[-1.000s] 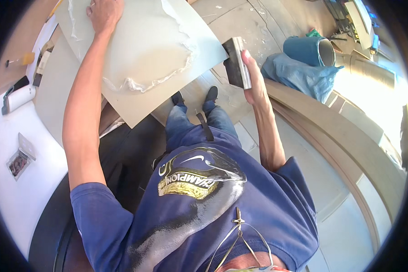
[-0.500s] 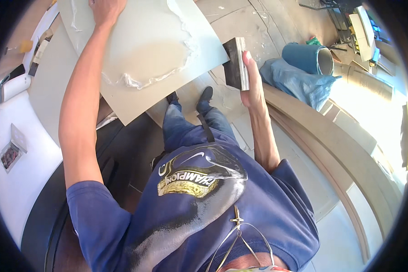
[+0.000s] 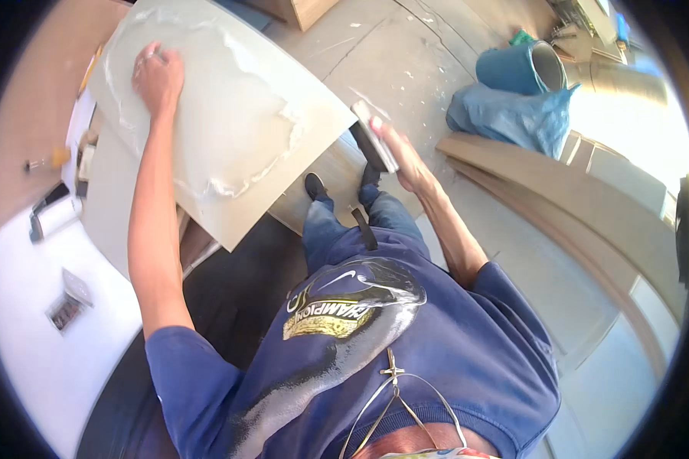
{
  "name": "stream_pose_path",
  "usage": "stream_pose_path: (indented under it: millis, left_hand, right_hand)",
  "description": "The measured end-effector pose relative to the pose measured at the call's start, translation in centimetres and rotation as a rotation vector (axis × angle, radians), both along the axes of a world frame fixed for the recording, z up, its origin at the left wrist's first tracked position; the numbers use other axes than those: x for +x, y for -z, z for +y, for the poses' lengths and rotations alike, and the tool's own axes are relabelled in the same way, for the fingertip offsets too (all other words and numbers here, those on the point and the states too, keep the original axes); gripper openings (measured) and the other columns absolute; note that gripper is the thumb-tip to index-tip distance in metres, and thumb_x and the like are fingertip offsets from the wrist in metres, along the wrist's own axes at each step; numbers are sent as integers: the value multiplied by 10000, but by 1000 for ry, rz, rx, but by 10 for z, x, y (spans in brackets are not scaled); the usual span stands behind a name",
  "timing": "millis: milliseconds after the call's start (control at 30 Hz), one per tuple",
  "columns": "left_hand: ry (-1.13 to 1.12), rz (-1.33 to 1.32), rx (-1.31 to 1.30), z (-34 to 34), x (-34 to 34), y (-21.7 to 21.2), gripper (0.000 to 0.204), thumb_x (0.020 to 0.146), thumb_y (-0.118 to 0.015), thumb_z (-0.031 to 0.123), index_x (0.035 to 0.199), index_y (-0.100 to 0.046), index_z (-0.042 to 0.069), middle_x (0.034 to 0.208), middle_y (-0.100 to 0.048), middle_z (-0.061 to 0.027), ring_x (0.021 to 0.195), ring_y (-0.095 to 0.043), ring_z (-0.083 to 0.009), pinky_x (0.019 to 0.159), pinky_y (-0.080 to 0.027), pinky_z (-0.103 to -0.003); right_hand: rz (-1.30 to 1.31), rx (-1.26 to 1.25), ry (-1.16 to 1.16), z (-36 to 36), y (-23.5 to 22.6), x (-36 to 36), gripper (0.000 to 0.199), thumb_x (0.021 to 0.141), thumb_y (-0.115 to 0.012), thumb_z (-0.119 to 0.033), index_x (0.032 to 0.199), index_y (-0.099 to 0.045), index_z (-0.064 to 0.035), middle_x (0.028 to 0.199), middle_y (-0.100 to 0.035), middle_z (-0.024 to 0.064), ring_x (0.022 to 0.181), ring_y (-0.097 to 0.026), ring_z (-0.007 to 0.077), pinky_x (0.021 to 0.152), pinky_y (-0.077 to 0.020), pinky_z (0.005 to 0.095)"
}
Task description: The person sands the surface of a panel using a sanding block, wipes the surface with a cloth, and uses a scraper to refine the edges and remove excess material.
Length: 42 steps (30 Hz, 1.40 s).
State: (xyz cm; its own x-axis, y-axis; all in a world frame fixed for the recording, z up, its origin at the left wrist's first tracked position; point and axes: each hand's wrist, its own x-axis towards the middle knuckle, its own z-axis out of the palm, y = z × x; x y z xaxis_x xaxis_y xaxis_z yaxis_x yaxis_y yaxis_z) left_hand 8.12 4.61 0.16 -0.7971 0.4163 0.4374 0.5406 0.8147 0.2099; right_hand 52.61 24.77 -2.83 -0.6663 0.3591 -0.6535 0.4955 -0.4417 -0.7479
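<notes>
A pale flat panel [image 3: 230, 115] lies to my left front, with a wavy, glossy whitish band of paste running round inside its edges. Over its far left part my left hand [image 3: 159, 80] is bent down, fingers curled together; whatever they may grip is too small to make out. My right hand [image 3: 407, 157] grips a dark-faced block [image 3: 373, 139] with a pale layered edge, thumb along its side. The block is held tilted, close beside the panel's right corner.
A blue drum [image 3: 517, 67] lies beside a crumpled blue plastic bag [image 3: 513, 118] at the far right. Long curved boards [image 3: 559, 206] run along my right. An open electrical box [image 3: 70, 302] sits on the white surface at left. A wooden piece [image 3: 302, 9] stands beyond the panel.
My left hand has come nearer over the panel, and its fingers now show curled. My right hand and the block have shifted left and tilted. The whole view has turned somewhat.
</notes>
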Motion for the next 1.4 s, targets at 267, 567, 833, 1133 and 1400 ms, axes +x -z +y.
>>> stream_pose_path:
  millis: [267, 567, 833, 1133, 1400]
  left_hand:
    - [-39, -10, -103, -8, 1, -3, 446, 962, -530, 296, 1319, -627, 47, 1362, -615, -230, 1280, -573, -410, 1081, -444, -520]
    - [-3, -32, -89, -8, 2, -7, 449, 965, -534, 275, 1340, -601, 38, 1385, -583, -229, 1252, -574, -414, 1067, -448, -509]
    - [0, -40, -76, -1, 9, -10, 427, 968, -536, 270, 1317, -606, 33, 1358, -592, -231, 1235, -580, -414, 1049, -454, -509]
    - [-2, -29, -83, -1, 9, -8, 419, 969, -544, 276, 1311, -611, 43, 1348, -601, -229, 1230, -585, -417, 1044, -457, -511]
    - [20, -11, -67, 1, 2, -5, 425, 964, -539, 279, 1305, -621, 39, 1354, -602, -231, 1229, -595, -415, 1044, -465, -518]
  right_hand:
    - [331, 301, -637, 36, -24, 27, 1126, 790, -789, -628, 1679, -216, -240, 1541, -501, 263, 1442, -473, 423, 1195, -394, 514]
    - [374, 364, -646, 36, -16, 26, 1043, 769, -806, -490, 1656, -311, -251, 1515, -520, 268, 1396, -517, 417, 1166, -428, 509]
    - [461, 598, 126, -15, -9, -2, 764, 855, -788, -478, 1528, -554, -201, 1550, -424, 263, 1422, -458, 403, 1158, -400, 483]
    - [587, 448, 184, -34, 0, -11, 723, 911, -727, -499, 1546, -539, -208, 1545, -458, 241, 1422, -467, 383, 1165, -395, 475]
    - [455, 682, 299, -33, -4, -5, 756, 810, -831, -481, 1481, -611, -211, 1527, -448, 308, 1420, -452, 439, 1132, -421, 508]
